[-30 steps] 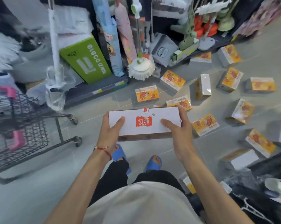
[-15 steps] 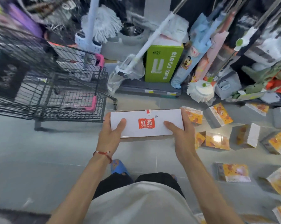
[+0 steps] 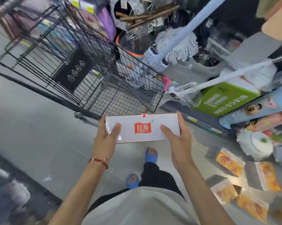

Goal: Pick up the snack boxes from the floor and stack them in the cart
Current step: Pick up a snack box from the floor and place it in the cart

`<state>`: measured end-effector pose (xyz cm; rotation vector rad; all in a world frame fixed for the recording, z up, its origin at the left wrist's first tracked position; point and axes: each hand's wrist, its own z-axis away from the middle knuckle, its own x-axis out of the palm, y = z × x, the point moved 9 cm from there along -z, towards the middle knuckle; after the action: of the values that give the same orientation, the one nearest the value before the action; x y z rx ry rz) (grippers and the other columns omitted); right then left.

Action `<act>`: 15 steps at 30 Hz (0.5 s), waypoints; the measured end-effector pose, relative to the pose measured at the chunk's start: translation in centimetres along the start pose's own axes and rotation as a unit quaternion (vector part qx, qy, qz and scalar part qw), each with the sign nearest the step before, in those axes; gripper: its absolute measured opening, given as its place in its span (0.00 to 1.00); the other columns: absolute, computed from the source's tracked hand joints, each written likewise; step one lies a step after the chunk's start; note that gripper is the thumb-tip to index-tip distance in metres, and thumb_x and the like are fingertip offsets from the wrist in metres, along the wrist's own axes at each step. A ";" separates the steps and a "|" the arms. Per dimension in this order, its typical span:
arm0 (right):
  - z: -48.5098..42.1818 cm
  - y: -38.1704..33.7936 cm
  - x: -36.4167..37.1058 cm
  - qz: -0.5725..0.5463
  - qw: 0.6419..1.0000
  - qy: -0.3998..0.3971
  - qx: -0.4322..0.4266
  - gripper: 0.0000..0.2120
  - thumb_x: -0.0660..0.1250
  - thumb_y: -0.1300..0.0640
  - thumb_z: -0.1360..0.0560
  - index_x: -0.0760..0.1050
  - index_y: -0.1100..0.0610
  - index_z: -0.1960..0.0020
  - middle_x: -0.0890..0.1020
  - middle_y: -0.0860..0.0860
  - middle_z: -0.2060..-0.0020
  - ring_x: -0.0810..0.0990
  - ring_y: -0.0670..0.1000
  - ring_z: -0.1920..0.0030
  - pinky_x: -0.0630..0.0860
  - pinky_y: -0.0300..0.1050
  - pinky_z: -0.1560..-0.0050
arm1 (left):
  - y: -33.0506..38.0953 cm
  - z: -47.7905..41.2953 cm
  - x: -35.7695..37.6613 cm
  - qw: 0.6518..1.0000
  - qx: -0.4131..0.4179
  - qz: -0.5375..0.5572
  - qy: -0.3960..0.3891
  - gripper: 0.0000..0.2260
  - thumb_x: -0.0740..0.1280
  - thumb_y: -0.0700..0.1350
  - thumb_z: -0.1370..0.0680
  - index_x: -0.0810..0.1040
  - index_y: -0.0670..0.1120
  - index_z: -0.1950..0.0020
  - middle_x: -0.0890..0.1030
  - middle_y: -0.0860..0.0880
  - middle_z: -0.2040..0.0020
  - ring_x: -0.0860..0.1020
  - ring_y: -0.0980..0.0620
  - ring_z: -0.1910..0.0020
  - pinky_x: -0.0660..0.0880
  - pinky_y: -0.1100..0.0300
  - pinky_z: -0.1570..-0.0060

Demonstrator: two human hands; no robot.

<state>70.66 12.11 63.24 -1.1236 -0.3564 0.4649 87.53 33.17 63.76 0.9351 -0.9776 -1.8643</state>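
Note:
I hold a white snack box point(image 3: 142, 128) with a red logo level in front of me, above the floor. My left hand point(image 3: 105, 138) grips its left end, thumb on top. Its right end sits in my right hand point(image 3: 177, 137), thumb on top as well. The black wire cart point(image 3: 81, 75) stands just beyond the box, up and to the left, its near corner close to the box's far edge. Several orange snack boxes point(image 3: 230, 161) lie on the floor at the lower right.
Mops point(image 3: 179, 46), a green carton point(image 3: 224, 99) and rolled goods line a low shelf at the right, next to the cart. A white mop head point(image 3: 255, 143) sits on the floor near the orange boxes. My blue slippers point(image 3: 150, 154) stand under the box. Grey floor spreads left.
My view has swung left, so the cart now lies straight ahead and much closer. The scattered boxes have slid to the lower right. Both hands keep the same hold on the white box.

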 end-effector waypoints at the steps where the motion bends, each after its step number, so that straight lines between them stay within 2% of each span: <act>1: -1.5 -0.6 1.3 0.010 1.000 -0.020 -0.004 0.31 0.73 0.65 0.22 0.69 0.47 0.24 0.83 0.39 0.42 0.82 0.33 0.49 0.78 0.29 0.54 | 0.5 -1.0 -0.4 1.000 -0.004 0.009 0.016 0.15 0.68 0.50 0.21 0.72 0.57 0.35 0.81 0.58 0.44 0.80 0.51 0.42 0.75 0.44 0.35; 4: -5.6 -1.8 5.2 0.039 0.997 -0.072 -0.007 0.27 0.73 0.64 0.22 0.72 0.42 0.31 0.83 0.32 0.46 0.81 0.33 0.46 0.77 0.29 0.50 | 2.0 -4.0 -1.6 0.999 -0.009 0.006 0.043 0.13 0.66 0.50 0.19 0.69 0.58 0.35 0.80 0.53 0.42 0.79 0.48 0.41 0.75 0.41 0.37; 6: -7.9 -2.5 8.0 0.057 0.993 -0.101 -0.005 0.27 0.73 0.63 0.22 0.72 0.48 0.27 0.83 0.38 0.41 0.81 0.37 0.41 0.78 0.32 0.46 | 3.0 -5.8 -2.9 0.998 -0.009 0.001 0.070 0.15 0.66 0.52 0.20 0.69 0.58 0.35 0.79 0.51 0.40 0.79 0.48 0.41 0.76 0.42 0.37; 8: -10.1 -2.9 10.9 0.075 0.989 -0.130 -0.003 0.28 0.74 0.62 0.22 0.71 0.51 0.25 0.84 0.44 0.38 0.82 0.44 0.38 0.79 0.41 0.37 | 3.5 -7.8 -4.3 0.995 -0.016 0.004 0.094 0.15 0.65 0.50 0.19 0.69 0.56 0.33 0.79 0.51 0.39 0.79 0.49 0.41 0.76 0.42 0.38; 10: -12.0 -3.1 13.7 0.090 0.985 -0.150 0.003 0.30 0.75 0.60 0.23 0.71 0.49 0.24 0.84 0.44 0.38 0.82 0.47 0.36 0.77 0.51 0.32 | 3.9 -9.9 -5.5 0.994 -0.019 0.002 0.107 0.15 0.65 0.48 0.18 0.69 0.55 0.32 0.80 0.52 0.41 0.80 0.49 0.43 0.78 0.45 0.40; 12: -13.8 -3.2 16.2 0.102 0.983 -0.150 0.010 0.32 0.76 0.59 0.24 0.70 0.48 0.23 0.84 0.44 0.37 0.81 0.47 0.35 0.77 0.54 0.31 | 4.0 -12.4 -6.9 0.992 -0.017 0.000 0.123 0.14 0.65 0.45 0.18 0.70 0.54 0.33 0.80 0.56 0.46 0.79 0.51 0.48 0.81 0.57 0.49; 13: -14.7 -3.2 17.6 0.110 0.982 -0.151 0.013 0.32 0.76 0.60 0.24 0.70 0.48 0.23 0.83 0.45 0.36 0.81 0.48 0.35 0.78 0.55 0.31 | 4.2 -13.7 -7.6 0.991 -0.018 -0.001 0.132 0.14 0.65 0.43 0.18 0.70 0.53 0.34 0.79 0.58 0.49 0.79 0.52 0.51 0.79 0.64 0.56; 15: -16.4 -2.9 20.7 0.121 0.981 -0.153 0.017 0.31 0.76 0.60 0.24 0.71 0.47 0.24 0.83 0.47 0.37 0.82 0.49 0.36 0.79 0.53 0.33 | 4.2 -16.3 -8.9 0.990 -0.033 -0.006 0.136 0.14 0.64 0.42 0.18 0.69 0.50 0.33 0.77 0.59 0.50 0.79 0.58 0.55 0.75 0.70 0.65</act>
<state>96.88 9.25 60.31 -1.0666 -0.4799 0.8613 106.49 35.14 62.59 1.1229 -0.7428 -1.7112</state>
